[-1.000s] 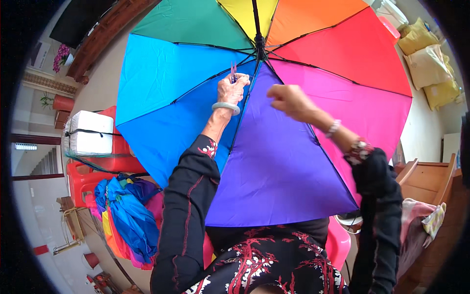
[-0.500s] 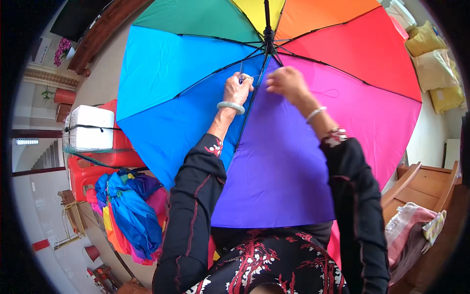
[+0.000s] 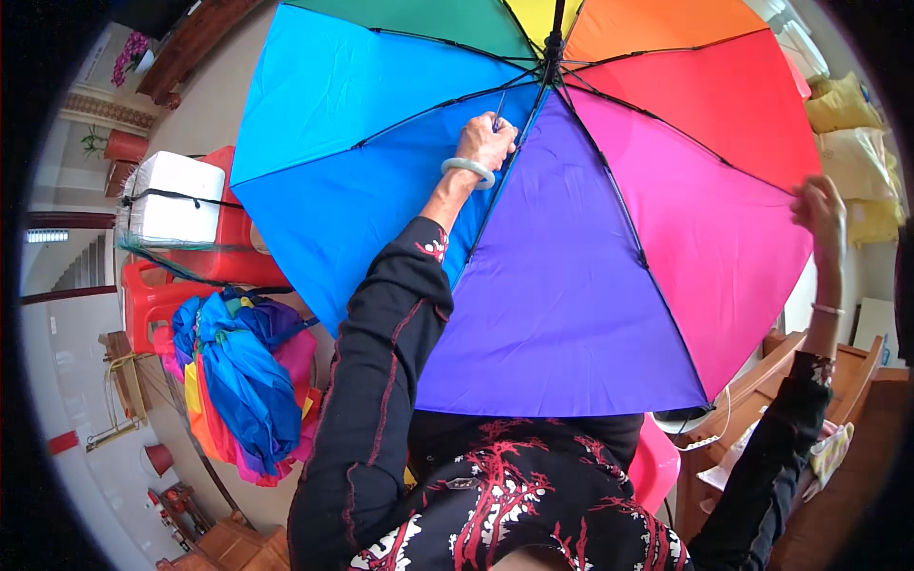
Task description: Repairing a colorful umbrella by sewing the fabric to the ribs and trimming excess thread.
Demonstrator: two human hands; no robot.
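A wide-open rainbow umbrella (image 3: 571, 285) lies inside up in front of me, its black ribs spreading from a hub near the top. My left hand (image 3: 487, 141) is closed beside the rib between the blue and purple panels. From its fingers sticks a slim pointed tool (image 3: 498, 112) with a dark handle, partly hidden by the fist. My right hand (image 3: 821, 211) is raised at the umbrella's right edge, by the border of the red and pink panels. Its fingertips are pinched together, and whatever they hold is too fine to make out.
A heap of folded rainbow umbrellas (image 3: 238, 381) lies at my left by red plastic stools (image 3: 152, 295). A white block bound with black cord (image 3: 178, 200) rests there. Wooden furniture (image 3: 762, 381) stands at right, with yellow bags (image 3: 843, 105) farther back.
My right hand has swung from beside the left hand far out to the right. A fine thread that showed between the hands is no longer distinguishable. The left hand keeps its hold.
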